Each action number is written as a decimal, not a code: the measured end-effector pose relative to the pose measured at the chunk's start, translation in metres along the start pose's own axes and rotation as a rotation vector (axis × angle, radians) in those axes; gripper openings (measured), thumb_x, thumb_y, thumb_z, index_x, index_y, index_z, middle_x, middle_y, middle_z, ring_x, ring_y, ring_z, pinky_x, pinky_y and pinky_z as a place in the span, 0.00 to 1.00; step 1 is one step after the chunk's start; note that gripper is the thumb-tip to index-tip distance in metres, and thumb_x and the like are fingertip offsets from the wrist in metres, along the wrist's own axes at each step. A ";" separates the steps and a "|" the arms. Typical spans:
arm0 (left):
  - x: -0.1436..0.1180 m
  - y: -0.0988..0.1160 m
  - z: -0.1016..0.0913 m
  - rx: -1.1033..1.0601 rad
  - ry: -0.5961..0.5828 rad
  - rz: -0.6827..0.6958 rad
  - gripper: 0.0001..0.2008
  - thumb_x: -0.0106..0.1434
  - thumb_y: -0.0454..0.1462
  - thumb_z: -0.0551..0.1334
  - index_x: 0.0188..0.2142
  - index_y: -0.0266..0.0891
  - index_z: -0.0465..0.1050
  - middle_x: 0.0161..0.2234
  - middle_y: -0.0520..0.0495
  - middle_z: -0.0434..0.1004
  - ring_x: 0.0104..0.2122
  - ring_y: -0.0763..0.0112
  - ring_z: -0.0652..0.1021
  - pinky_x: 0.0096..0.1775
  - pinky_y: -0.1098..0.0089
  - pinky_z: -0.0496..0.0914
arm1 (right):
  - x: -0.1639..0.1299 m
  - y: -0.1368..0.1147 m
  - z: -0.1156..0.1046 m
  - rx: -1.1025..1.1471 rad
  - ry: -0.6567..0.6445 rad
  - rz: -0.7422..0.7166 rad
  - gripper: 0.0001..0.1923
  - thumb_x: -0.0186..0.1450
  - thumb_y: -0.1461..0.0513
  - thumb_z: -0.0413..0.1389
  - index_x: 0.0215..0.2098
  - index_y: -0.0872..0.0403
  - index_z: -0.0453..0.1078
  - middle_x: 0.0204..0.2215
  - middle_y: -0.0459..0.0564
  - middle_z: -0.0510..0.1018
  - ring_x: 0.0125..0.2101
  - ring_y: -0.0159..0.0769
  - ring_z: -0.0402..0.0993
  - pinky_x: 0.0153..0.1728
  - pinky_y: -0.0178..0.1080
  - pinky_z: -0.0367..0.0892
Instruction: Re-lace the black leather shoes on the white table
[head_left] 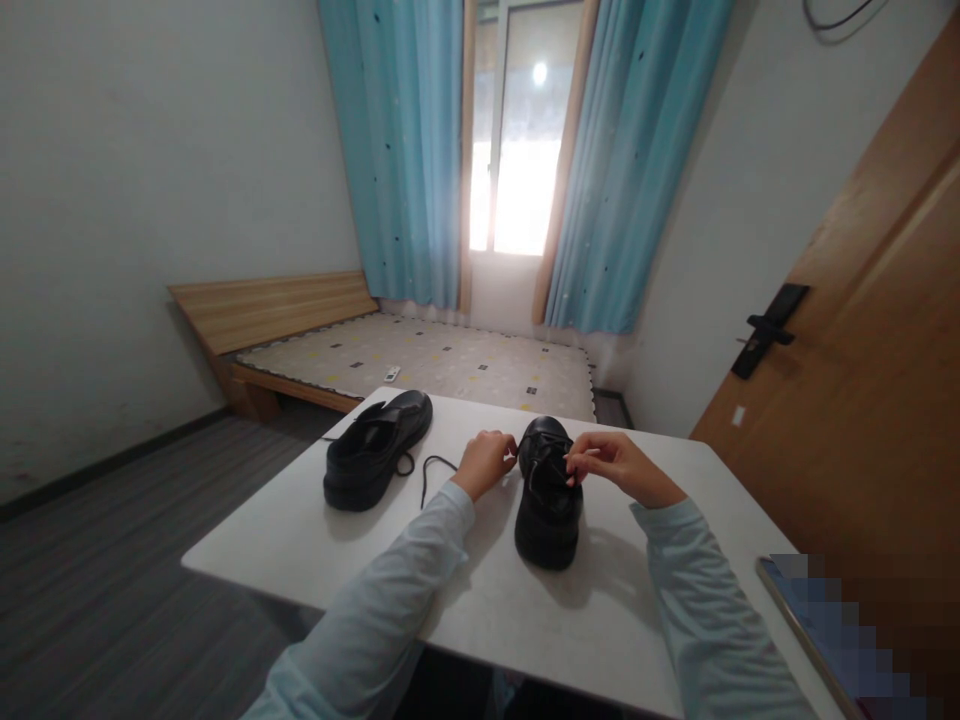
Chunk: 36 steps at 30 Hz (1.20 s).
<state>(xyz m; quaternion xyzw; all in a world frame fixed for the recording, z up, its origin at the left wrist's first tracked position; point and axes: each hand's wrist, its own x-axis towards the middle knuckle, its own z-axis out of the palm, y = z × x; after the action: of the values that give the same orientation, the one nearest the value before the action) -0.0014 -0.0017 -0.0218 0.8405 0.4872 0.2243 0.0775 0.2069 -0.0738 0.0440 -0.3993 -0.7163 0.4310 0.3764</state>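
A black lace-up shoe stands on the white table in front of me, its heel toward me. My left hand is at the shoe's left side, fingers pinched on a black shoelace whose loose length trails onto the table to the left. At the right edge of the shoe's opening, my right hand has thumb and fingers pressed together; what lies between them is too dark and small to make out. The matching black shoe sits apart on the left, with some lace curling beside it.
The white table has rounded corners. A phone-like device lies at its right edge. Beyond stand a low bed with a small white remote on it, and blue curtains by a window. A wooden door is at right.
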 end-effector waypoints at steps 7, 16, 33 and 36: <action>0.001 0.001 0.002 0.023 -0.007 -0.032 0.06 0.55 0.38 0.60 0.31 0.39 0.75 0.33 0.44 0.74 0.36 0.64 0.73 0.41 0.66 0.67 | 0.001 -0.002 0.006 -0.118 -0.075 0.013 0.12 0.53 0.56 0.62 0.28 0.57 0.72 0.21 0.47 0.76 0.22 0.32 0.74 0.24 0.34 0.69; 0.001 0.009 -0.006 -0.011 0.202 -0.107 0.06 0.58 0.34 0.56 0.35 0.39 0.70 0.34 0.45 0.75 0.38 0.64 0.73 0.41 0.66 0.66 | 0.001 -0.001 0.005 -0.074 0.078 -0.003 0.14 0.53 0.54 0.62 0.32 0.57 0.73 0.22 0.49 0.77 0.25 0.37 0.76 0.29 0.39 0.70; 0.006 0.019 -0.020 -0.878 0.152 0.062 0.12 0.57 0.40 0.61 0.40 0.37 0.68 0.34 0.46 0.77 0.30 0.73 0.77 0.32 0.73 0.71 | 0.024 0.020 0.041 -0.626 0.402 -0.344 0.21 0.58 0.64 0.54 0.51 0.50 0.66 0.47 0.53 0.73 0.49 0.44 0.67 0.51 0.49 0.61; 0.008 0.013 -0.032 -1.135 0.100 0.013 0.17 0.56 0.40 0.61 0.44 0.36 0.64 0.37 0.43 0.77 0.30 0.74 0.77 0.31 0.73 0.72 | 0.024 0.021 0.041 -0.633 0.419 -0.349 0.22 0.58 0.64 0.54 0.52 0.51 0.64 0.47 0.53 0.73 0.48 0.43 0.67 0.50 0.48 0.61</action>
<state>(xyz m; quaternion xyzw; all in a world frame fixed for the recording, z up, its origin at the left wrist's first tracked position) -0.0027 -0.0042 0.0134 0.6584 0.2884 0.4910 0.4922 0.1663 -0.0594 0.0156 -0.4469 -0.7782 0.0288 0.4403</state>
